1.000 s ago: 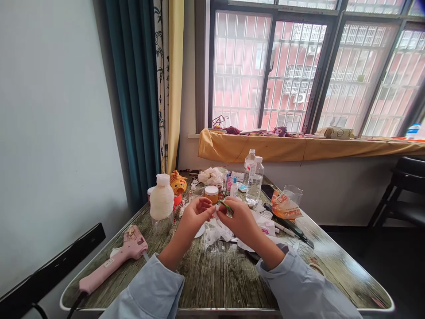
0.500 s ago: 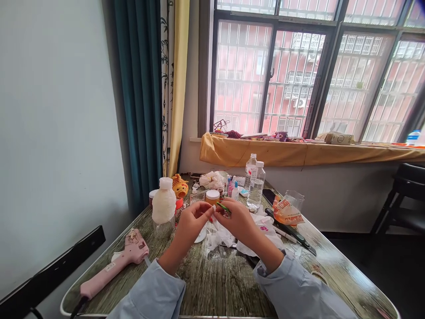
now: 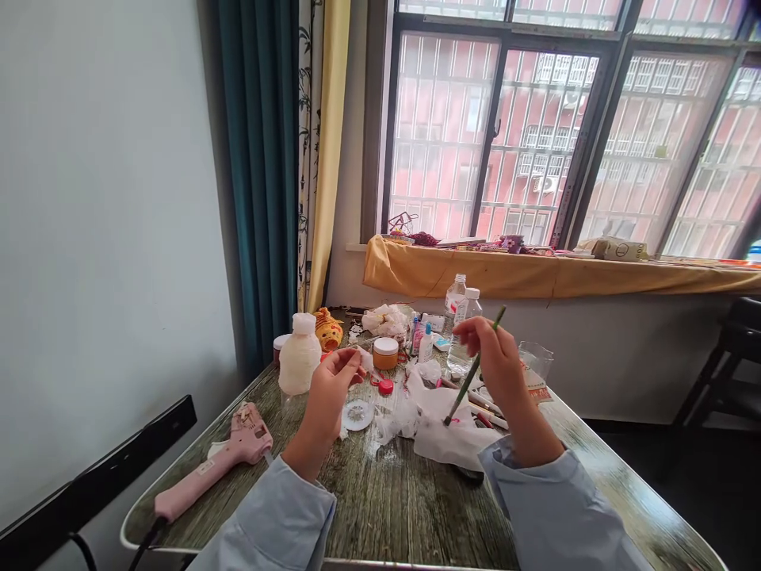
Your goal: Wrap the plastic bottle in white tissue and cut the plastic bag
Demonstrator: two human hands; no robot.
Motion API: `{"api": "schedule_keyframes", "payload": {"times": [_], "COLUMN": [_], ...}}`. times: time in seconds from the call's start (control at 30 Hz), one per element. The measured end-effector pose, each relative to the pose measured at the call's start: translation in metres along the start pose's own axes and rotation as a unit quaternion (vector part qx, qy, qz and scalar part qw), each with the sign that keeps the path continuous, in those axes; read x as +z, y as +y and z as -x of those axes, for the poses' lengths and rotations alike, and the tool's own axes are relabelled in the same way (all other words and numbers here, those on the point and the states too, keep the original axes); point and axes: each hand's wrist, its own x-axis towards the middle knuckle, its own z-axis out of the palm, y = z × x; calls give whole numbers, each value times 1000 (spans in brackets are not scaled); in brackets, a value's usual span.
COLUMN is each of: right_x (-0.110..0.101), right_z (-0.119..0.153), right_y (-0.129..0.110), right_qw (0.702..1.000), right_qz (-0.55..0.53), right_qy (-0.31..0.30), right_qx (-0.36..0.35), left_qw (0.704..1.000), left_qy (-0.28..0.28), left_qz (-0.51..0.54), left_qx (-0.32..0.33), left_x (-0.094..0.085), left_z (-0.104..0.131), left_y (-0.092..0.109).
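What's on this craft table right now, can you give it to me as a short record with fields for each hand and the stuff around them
left hand: raised above the table, pinching a small white piece
right hand: raised, holding a thin green stick tilted, lower tip toward the white paper
under left hand: small round dish
left side of table: pink glue gun
behind hands: white bottle, jar, water bottle
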Motion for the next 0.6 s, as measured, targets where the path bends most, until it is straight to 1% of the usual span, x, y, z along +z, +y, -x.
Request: {"api": "schedule_keyframes", "payload": {"times": [0.1,0.23,0.3,0.4,0.43,0.47,0.5,0.53,0.6], "right_x": [-13,-24,-26,-25,-23,-21,-19,-15,-7], "right_z": [-4,-11,-13,-13,-13,-12,-10,-9,-5], "right_y": [3,8,10,13,14,15,16,17,17], "right_qw": [998,993,991,990,989,989,989,990,993], "right_qz": [20,12,-13,-44,-49,-55,-61,-66,-73], "right_qy": [56,99,112,110,113,117,115,105,62], "right_qx": [15,58,70,82,81,78,76,72,64], "left_qw": [1000,999,996,989,988,989,991,995,999], "left_qy": [-5,-51,-84,-139,-147,-144,-127,-98,-17], "left_qz": [4,5,2,-8,-10,-12,-12,-13,-20], "left_qx": [1,-17,-28,-42,-42,-37,-26,-11,25], "left_x": [0,5,10,15,15,14,13,10,2], "left_z": [0,4,8,11,11,11,9,7,1], "left_y": [1,1,0,-2,-1,-1,0,1,3]}}
